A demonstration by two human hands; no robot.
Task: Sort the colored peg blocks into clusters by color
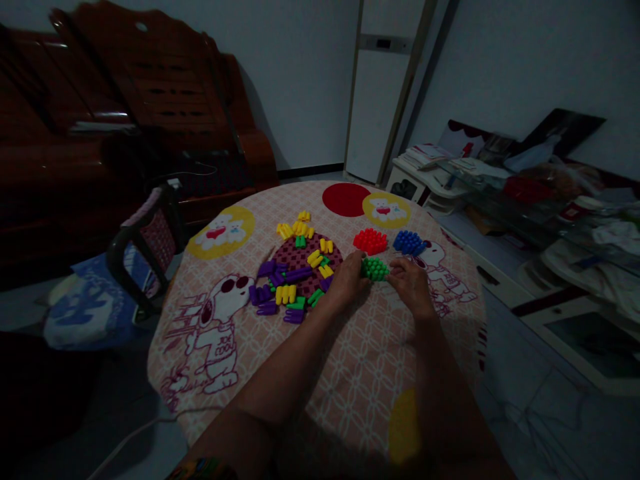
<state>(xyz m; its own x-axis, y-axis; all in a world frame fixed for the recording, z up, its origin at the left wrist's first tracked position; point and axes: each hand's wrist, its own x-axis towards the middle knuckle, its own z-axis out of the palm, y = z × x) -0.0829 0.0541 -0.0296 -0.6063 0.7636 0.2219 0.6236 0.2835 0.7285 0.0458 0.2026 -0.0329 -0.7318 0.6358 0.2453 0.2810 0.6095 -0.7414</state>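
A block of bundled green plastic pieces (375, 269) with rounded tops stands on the table between my hands. My left hand (349, 277) closes on its left side, and the fingertips of my right hand (411, 285) press against its right edge. Just behind it are a similar red bundle (371, 241) and a blue bundle (409, 243). To the left, loose yellow pieces (286, 294), purple pieces (267, 308) and green pieces (301, 242) lie scattered on and around a dark red patterned round mat (295, 256).
The round table wears a patterned tablecloth (350, 360) with cartoon dogs and coloured circles. A chair (150, 240) stands at its left, and a wooden bench (165, 100) is behind. Along the right wall, a low cabinet (500, 247) carries papers and clutter.
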